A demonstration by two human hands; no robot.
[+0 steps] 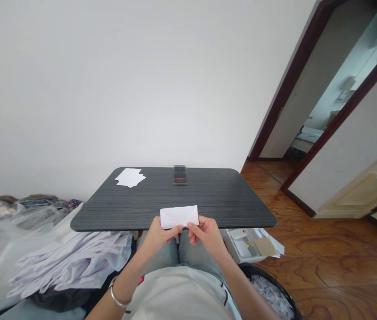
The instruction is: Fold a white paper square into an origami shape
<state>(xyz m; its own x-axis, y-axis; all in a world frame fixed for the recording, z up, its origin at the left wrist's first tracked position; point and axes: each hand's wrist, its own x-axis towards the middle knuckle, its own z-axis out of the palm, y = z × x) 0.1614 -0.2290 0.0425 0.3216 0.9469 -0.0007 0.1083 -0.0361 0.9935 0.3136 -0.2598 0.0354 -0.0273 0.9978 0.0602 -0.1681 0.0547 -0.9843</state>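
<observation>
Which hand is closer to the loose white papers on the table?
Left. The left hand sits at the near edge of the table, to the right of the white papers at far left; the right hand is farther right of them.

Left hand and right hand hold seemingly folded paper.

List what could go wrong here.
The white paper is held at the near edge of the table, so it could drop toward the lap if the left hand and right hand loosen. Their grip along its lower edge might crease it. The loose sheets overlap near the far-left corner with nothing on top, so a draught might scatter them.
</observation>
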